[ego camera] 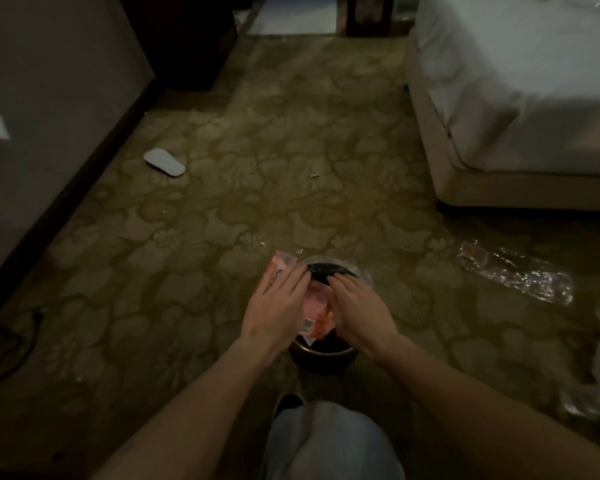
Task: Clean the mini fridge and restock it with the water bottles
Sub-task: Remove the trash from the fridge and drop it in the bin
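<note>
Pressing pink wrappers [317, 299] into the bin [321, 358], both hands [274, 306] [359, 308] seemingly flat, fingers spread.

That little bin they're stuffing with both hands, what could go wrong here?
The pink wrappers already rise above the rim of the small dark bin, so pressing with the left hand and right hand might spill them or tip the bin. The clear plastic wrap lying on the carpet nearby could be slipped on.
</note>
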Available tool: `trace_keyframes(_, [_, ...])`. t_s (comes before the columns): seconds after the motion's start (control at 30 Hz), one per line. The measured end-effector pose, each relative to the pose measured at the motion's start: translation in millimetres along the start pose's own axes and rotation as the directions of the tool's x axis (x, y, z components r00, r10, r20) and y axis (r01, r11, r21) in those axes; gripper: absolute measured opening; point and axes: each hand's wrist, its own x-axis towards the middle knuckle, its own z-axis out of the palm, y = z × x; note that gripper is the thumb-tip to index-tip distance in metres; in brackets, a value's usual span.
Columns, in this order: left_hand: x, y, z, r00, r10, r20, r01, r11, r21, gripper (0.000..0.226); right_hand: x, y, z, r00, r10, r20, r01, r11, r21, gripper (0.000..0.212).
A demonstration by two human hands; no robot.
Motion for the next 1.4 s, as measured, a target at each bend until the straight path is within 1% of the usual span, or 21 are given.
trace_keyframes(0.13, [-26.2, 12.5, -38.9, 0.997, -0.070, 0.016, 0.069, 0.996, 0.047, 0.055, -15.4, -22.0, -29.3, 0.997, -0.073, 0.004, 0.073, 0.997, -0.040, 0.054])
trace_keyframes(0.23, [-51.8, 17.7, -64.2, 0.991, -0.133, 0.002, 0.133, 0.990, 0.057, 0.053, -30.1, -42.6, -51.7, 0.996, -0.091, -0.014, 0.090, 0.995, -0.048, 0.054])
trace_keyframes(0.4, [-100.0, 24.2, -112.8, 0.971, -0.231, -0.066, 0.235, 0.969, 0.073, 0.054, -63.0, -78.8, -93.1, 0.990, -0.135, -0.050, 0.132, 0.990, -0.057, 0.054])
trace_keyframes(0.53, [-147.3, 29.6, -157.0, 0.949, -0.299, -0.103, 0.308, 0.948, 0.082, 0.057, -94.9, -112.7, -128.2, 0.977, -0.204, -0.066, 0.201, 0.978, -0.059, 0.057])
trace_keyframes(0.77, [-240.2, 27.4, -230.3, 0.882, -0.413, -0.228, 0.448, 0.884, 0.132, 0.058, -147.7, -193.8, -175.4, 0.922, -0.365, -0.132, 0.359, 0.931, -0.071, 0.058])
trace_keyframes(0.9, [-300.2, 31.6, -277.1, 0.840, -0.458, -0.291, 0.512, 0.847, 0.143, 0.058, -184.1, -254.2, -198.2, 0.853, -0.494, -0.171, 0.487, 0.870, -0.080, 0.057])
trace_keyframes(1.03, [-367.0, 34.0, -324.2, 0.779, -0.502, -0.376, 0.587, 0.794, 0.156, 0.053, -218.9, -318.4, -213.9, 0.750, -0.635, -0.185, 0.632, 0.771, -0.083, 0.062])
trace_keyframes(1.13, [-420.7, 32.7, -359.0, 0.703, -0.544, -0.458, 0.671, 0.722, 0.172, 0.049, -246.0, -367.0, -226.3, 0.663, -0.719, -0.209, 0.724, 0.687, -0.065, 0.063])
trace_keyframes(1.27, [-491.9, 24.8, -395.3, 0.570, -0.632, -0.526, 0.783, 0.612, 0.114, 0.051, -286.5, -430.4, -244.7, 0.487, -0.831, -0.269, 0.845, 0.526, -0.097, 0.062])
trace_keyframes(1.3, [-508.6, 22.2, -401.6, 0.542, -0.650, -0.533, 0.806, 0.582, 0.110, 0.052, -295.8, -446.3, -249.0, 0.455, -0.849, -0.269, 0.863, 0.495, -0.103, 0.062])
trace_keyframes(1.4, [-558.3, 14.7, -415.3, 0.476, -0.677, -0.561, 0.857, 0.499, 0.125, 0.050, -320.2, -494.9, -255.7, 0.398, -0.883, -0.248, 0.897, 0.431, -0.095, 0.063])
